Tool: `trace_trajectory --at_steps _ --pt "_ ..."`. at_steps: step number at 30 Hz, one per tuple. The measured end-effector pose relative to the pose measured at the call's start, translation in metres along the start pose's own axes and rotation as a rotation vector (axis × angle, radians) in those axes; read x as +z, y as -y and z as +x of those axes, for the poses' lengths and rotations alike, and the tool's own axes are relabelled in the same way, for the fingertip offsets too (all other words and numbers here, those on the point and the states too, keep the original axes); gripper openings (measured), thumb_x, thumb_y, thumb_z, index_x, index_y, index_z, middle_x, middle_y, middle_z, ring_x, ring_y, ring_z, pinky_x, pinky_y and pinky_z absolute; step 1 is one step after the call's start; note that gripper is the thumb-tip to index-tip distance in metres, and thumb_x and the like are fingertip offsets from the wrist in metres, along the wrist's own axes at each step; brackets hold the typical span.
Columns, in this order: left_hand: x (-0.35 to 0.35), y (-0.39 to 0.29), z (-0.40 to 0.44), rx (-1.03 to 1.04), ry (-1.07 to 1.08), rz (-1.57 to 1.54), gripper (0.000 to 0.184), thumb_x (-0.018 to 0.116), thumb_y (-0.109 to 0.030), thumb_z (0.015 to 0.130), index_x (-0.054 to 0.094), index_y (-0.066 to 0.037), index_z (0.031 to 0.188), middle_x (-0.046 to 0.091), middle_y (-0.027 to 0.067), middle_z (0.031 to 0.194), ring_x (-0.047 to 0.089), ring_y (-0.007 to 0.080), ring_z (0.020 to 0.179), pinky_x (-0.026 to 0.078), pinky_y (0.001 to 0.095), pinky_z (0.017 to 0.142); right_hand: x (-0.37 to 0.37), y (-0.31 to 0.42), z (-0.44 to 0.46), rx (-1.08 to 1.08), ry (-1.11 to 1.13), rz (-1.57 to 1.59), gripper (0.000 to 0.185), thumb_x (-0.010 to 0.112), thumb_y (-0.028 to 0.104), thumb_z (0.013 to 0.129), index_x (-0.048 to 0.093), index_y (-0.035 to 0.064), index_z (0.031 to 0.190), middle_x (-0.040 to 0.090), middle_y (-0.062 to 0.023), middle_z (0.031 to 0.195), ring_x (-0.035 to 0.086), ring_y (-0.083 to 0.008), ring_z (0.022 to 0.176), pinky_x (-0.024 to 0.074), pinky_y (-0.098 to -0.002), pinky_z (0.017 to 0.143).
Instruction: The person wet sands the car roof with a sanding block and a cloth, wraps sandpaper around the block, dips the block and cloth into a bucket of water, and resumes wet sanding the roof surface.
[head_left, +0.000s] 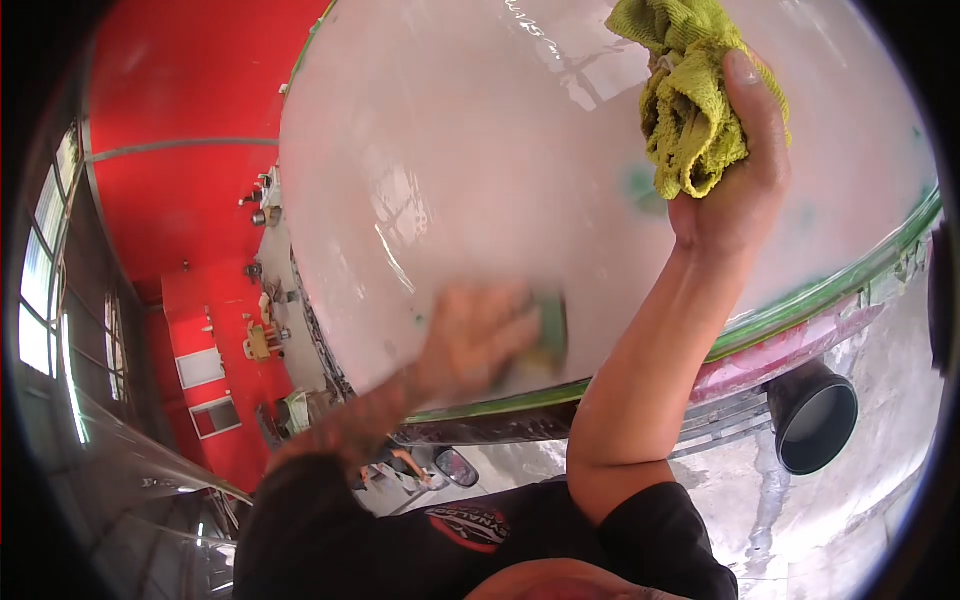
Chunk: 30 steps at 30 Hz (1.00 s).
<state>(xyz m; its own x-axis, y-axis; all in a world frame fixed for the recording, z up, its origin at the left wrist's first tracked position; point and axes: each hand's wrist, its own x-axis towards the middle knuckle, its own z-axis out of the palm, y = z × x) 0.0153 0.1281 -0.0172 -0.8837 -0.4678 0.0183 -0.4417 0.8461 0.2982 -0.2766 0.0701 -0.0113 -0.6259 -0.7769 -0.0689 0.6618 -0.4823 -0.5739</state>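
Observation:
My left hand [475, 335], blurred by motion, grips a green-and-tan sanding block [552, 330] on the pale pinkish-white curved panel [520, 200]. Its tattooed forearm reaches in from the lower left. The block's exact shape is smeared. Farther up on the right, my right hand [752, 150] clutches a crumpled yellow-green towel [690, 110], with the thumb lying over its side. The panel looks glossy and wet, and reflects lights and window shapes. Green patches [645, 188] show through its pale coat, and a green edge [500, 402] runs along its near side.
A black bucket [817, 425] stands low on the right over the grey concrete floor [740, 500]. To the left lie a red wall [190, 210], a cluttered strip of small items [265, 340] and windows [42, 270]. Another person's arm [408, 463] shows below the panel.

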Motion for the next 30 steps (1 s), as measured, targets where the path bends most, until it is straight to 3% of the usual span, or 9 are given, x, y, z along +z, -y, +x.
trace_trajectory --at_steps 5,9,11,15,18,20,22,24,30 --pt "-0.029 0.083 0.015 0.164 -0.195 0.329 0.033 0.066 -0.006 0.078 0.071 -0.01 0.11 0.066 0.0191 0.126 0.069 0.0338 0.1 0.055 0.0449 0.078 -0.003 -0.002 0.002 -0.014 -0.005 -0.021 0.045 0.056 0.025 0.096 0.06 -0.0115 0.122 0.067 -0.0214 0.112 0.067 -0.0302 0.1 0.0557 -0.0388 0.084" --pt "-0.062 0.181 0.092 -0.242 -0.39 0.09 0.036 0.059 -0.001 0.086 0.066 -0.002 0.122 0.069 0.0141 0.122 0.065 0.0357 0.114 0.05 0.0432 0.094 0.046 0.006 -0.02 -0.169 -0.205 -0.2 0.039 0.066 0.032 0.091 0.065 -0.0008 0.112 0.067 -0.0092 0.094 0.064 -0.0167 0.078 0.0521 -0.0274 0.068" --pt "-0.049 0.172 0.096 -0.485 -0.552 0.217 0.04 0.062 0.003 0.083 0.067 -0.003 0.122 0.069 0.0159 0.12 0.064 0.0366 0.113 0.049 0.0435 0.096 0.033 0.007 -0.023 -0.154 -0.063 -0.098 0.036 0.065 0.031 0.092 0.065 0.0001 0.11 0.067 -0.0087 0.094 0.064 -0.0159 0.078 0.052 -0.0269 0.068" --pt "0.002 0.022 -0.01 -0.328 -0.267 0.401 0.037 0.063 -0.001 0.082 0.069 -0.008 0.117 0.066 0.0091 0.129 0.064 0.0311 0.116 0.048 0.0507 0.095 0.014 -0.001 -0.014 -0.201 0.132 0.093 0.028 0.063 0.027 0.094 0.065 0.0023 0.107 0.067 -0.0072 0.093 0.064 -0.0145 0.077 0.0519 -0.0261 0.066" --pt "0.02 -0.044 -0.092 -0.088 -0.124 0.113 0.038 0.067 -0.005 0.078 0.069 -0.013 0.114 0.064 0.0162 0.128 0.063 0.037 0.113 0.05 0.0528 0.09 0.032 -0.002 -0.015 -0.23 0.021 0.052 0.027 0.062 0.026 0.094 0.065 0.0025 0.107 0.067 -0.007 0.092 0.064 -0.0143 0.077 0.0522 -0.0261 0.066" --pt "0.013 0.019 -0.087 0.01 -0.016 0.074 0.036 0.067 -0.005 0.076 0.069 -0.012 0.112 0.063 0.0166 0.129 0.062 0.0371 0.115 0.048 0.0526 0.094 0.033 -0.006 -0.015 -0.234 -0.119 -0.015 0.026 0.062 0.026 0.095 0.065 0.0026 0.106 0.067 -0.0068 0.092 0.064 -0.0141 0.076 0.0524 -0.0261 0.065" --pt "-0.017 0.088 -0.053 -0.13 -0.174 0.275 0.044 0.065 -0.003 0.079 0.068 -0.011 0.122 0.063 0.0106 0.136 0.058 0.0368 0.124 0.04 0.0491 0.106 0.014 -0.008 -0.014 -0.314 0.273 0.014 0.027 0.063 0.027 0.094 0.066 0.003 0.104 0.067 -0.0065 0.091 0.064 -0.0138 0.076 0.0529 -0.0261 0.065" --pt "-0.04 0.147 -0.008 -0.307 -0.341 0.147 0.04 0.065 -0.004 0.089 0.064 -0.005 0.128 0.063 0.0136 0.135 0.057 0.0303 0.124 0.042 0.0394 0.107 0.015 -0.007 -0.019 -0.323 0.226 -0.012 0.027 0.064 0.029 0.094 0.066 0.0036 0.103 0.067 -0.006 0.09 0.065 -0.0137 0.075 0.053 -0.0262 0.064" --pt "0.003 0.061 -0.062 -0.489 -0.378 0.26 0.038 0.066 -0.009 0.09 0.065 -0.006 0.128 0.061 0.0128 0.138 0.053 0.0323 0.129 0.038 0.0449 0.109 0.026 -0.013 -0.017 -0.359 0.109 -0.121 0.028 0.064 0.03 0.094 0.068 0.0044 0.104 0.069 -0.0059 0.093 0.066 -0.0144 0.079 0.0531 -0.0267 0.068"
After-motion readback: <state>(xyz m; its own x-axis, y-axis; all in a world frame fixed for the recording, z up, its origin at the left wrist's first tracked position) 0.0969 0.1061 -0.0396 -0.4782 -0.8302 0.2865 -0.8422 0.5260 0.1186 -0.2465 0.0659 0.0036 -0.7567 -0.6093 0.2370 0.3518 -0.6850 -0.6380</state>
